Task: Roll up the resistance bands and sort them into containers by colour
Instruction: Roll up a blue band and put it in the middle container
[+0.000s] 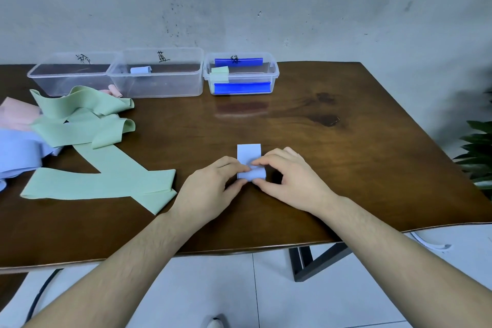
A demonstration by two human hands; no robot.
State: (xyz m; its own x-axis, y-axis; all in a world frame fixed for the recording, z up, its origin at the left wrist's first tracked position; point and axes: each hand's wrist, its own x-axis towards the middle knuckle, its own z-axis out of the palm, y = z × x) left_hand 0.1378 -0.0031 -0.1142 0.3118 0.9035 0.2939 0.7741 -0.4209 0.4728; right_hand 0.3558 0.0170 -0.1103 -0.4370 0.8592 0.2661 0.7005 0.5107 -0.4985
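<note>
A: Position of the pale blue flat resistance band?

B: On the dark brown wooden table, near the front edge, centre. Near end rolled into a small cylinder; the unrolled tail lies flat, pointing toward the wall.

A: Hands?

B: Left hand and right hand both pinch the roll, thumbs at its near side, fingertips curled over its top.

A: Containers?

B: Three clear plastic tubs along the far edge. The left tub shows no band inside. The middle tub holds a pale blue roll. The right tub with blue clips holds a pale green roll.

A: Unsorted stock?

B: Loose green bands, a pink band and a blue heap lie at the left.
</note>
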